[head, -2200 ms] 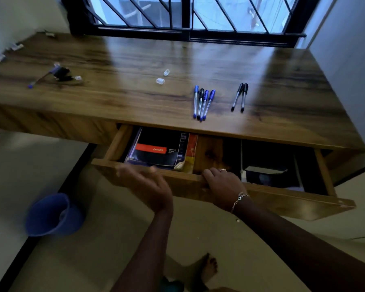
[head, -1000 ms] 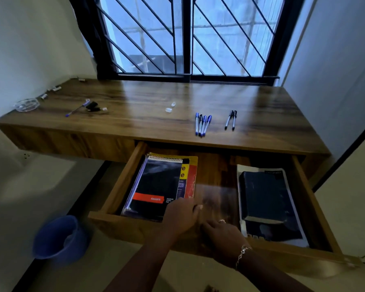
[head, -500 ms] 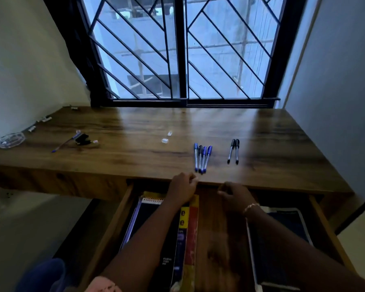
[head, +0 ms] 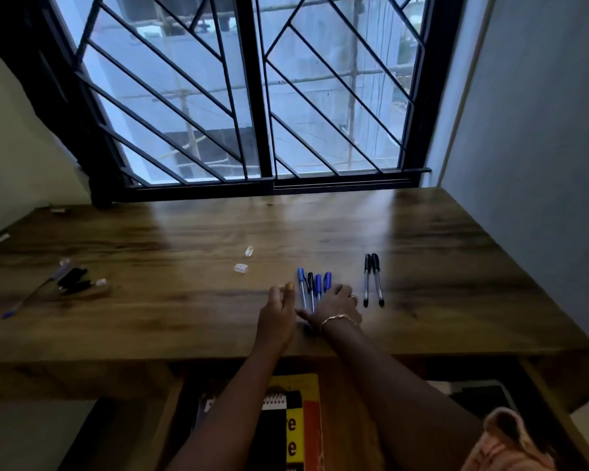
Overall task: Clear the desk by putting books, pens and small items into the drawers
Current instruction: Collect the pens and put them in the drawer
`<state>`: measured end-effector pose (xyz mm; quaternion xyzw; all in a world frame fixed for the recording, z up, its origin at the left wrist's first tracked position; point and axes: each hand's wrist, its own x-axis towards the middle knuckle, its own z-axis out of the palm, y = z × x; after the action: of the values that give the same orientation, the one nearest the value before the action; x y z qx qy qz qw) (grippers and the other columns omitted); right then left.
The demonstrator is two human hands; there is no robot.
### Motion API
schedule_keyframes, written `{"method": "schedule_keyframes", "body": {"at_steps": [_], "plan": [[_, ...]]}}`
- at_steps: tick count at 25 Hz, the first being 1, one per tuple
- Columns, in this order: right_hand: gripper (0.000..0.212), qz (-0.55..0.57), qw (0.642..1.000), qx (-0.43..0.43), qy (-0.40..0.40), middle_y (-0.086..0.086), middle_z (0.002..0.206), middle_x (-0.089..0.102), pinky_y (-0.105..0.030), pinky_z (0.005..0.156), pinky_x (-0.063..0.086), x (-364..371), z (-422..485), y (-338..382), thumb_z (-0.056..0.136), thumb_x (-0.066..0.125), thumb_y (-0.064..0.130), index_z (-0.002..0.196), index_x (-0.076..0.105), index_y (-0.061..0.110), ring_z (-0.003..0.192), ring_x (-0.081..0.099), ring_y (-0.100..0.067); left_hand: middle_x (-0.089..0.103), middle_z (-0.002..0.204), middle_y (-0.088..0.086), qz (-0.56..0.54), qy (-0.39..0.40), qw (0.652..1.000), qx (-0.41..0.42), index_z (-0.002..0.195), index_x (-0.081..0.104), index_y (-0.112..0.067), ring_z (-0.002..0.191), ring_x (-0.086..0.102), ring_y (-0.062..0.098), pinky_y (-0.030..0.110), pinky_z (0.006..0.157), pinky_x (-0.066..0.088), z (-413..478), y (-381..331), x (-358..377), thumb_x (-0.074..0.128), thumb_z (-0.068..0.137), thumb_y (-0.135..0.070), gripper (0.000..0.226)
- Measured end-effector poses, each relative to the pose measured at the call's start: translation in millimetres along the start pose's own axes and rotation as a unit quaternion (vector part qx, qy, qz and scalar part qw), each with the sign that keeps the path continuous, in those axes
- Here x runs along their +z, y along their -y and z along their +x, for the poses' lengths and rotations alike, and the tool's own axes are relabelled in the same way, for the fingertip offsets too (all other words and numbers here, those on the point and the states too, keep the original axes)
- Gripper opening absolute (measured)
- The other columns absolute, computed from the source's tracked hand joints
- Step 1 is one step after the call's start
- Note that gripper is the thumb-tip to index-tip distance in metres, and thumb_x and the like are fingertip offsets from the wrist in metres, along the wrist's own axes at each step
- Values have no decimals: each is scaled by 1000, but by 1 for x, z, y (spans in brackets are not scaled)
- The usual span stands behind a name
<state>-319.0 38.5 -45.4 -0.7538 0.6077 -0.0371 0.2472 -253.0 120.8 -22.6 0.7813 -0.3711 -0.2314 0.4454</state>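
Right hand (head: 337,305) lies over the near ends of the pens (head: 313,285) at the desk's (head: 184,317) 6 o'clock edge, grip unclear, left hand (head: 279,307) loosely curled and holding nothing at their 9 o'clock, so a sloppy scoop could roll one past the open drawer (head: 334,419).

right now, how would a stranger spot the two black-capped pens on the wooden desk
Below the black barred window, on the brown wooden desk, look just right of the right hand. Two clear pens with black caps lie side by side there, untouched, apart from the mostly blue-capped cluster at that hand.
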Motion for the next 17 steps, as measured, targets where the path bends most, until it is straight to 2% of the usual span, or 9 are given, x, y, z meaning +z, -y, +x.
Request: {"method": "schedule_keyframes", "body": {"at_steps": [2, 5, 8, 12, 13, 14, 15, 17], "plan": [[89, -23, 1000, 15, -9, -11, 134, 32, -41, 94, 41, 7, 3, 4, 78, 61, 56, 138, 24, 2, 122, 39, -27, 60, 114, 18, -6, 17, 999, -29, 116, 50, -9, 109, 55, 29, 27, 75, 36, 2, 7, 1, 30, 100, -38, 38], [53, -56, 998, -12, -30, -14, 135, 33, -41, 98, 37, 16, 4, 10, 94, 44, 30, 137, 30, 1, 124, 36, -29, 56, 127, 15, 0, 27, 999, -44, 127, 48, -8, 117, 51, 27, 26, 85, 37, 5, 20, 0, 31, 100, -37, 42], [38, -92, 992, -50, -69, -20, 134, 40, -42, 97, 38, 23, -1, 10, 97, 30, 14, 133, 34, 2, 123, 40, -34, 59, 122, 13, -9, 34, 999, -37, 125, 49, -9, 113, 54, 27, 24, 79, 34, 6, 26, 0, 31, 100, -37, 42], [29, -79, 990, -72, -91, -19, 123, 52, -41, 90, 43, 21, 1, 1, 97, 32, 12, 121, 43, 2, 113, 51, -35, 60, 112, 8, -52, 43, 997, -43, 120, 51, -8, 108, 56, 27, 24, 75, 35, 9, 28, -5, 35, 99, -38, 40], [25, -25, 993, -72, -88, -19, 117, 56, -40, 86, 45, 17, 2, -3, 96, 36, 11, 118, 44, 3, 108, 54, -35, 61, 117, 11, -73, 51, 995, -37, 121, 51, -8, 108, 56, 26, 25, 76, 37, 12, 27, -7, 39, 98, -37, 40], [21, 74, 991, -76, -79, -19, 110, 60, -39, 81, 46, 13, 1, -7, 95, 40, 9, 115, 45, 5, 101, 58, -33, 59, 122, 11, -96, 61, 993, -28, 123, 50, -8, 109, 56, 21, 25, 80, 39, 14, 24, -9, 44, 96, -37, 40], [17, 206, 973, -84, -60, -18, 101, 63, -35, 74, 46, 10, -2, -10, 93, 42, 5, 110, 46, 6, 92, 62, -28, 56, 128, 11, -119, 71, 990, -12, 128, 47, -8, 113, 54, 18, 26, 85, 41, 16, 18, -12, 50, 93, -35, 43], [17, 429, 893, -134, -27, -10, 87, 63, -23, 64, 47, 1, -11, -11, 92, 44, -2, 106, 47, 7, 75, 64, -10, 49, 136, 11, -161, 91, 982, 38, 135, 39, -7, 124, 48, 18, 28, 97, 42, 23, 2, -15, 60, 88, -28, 55]]}}
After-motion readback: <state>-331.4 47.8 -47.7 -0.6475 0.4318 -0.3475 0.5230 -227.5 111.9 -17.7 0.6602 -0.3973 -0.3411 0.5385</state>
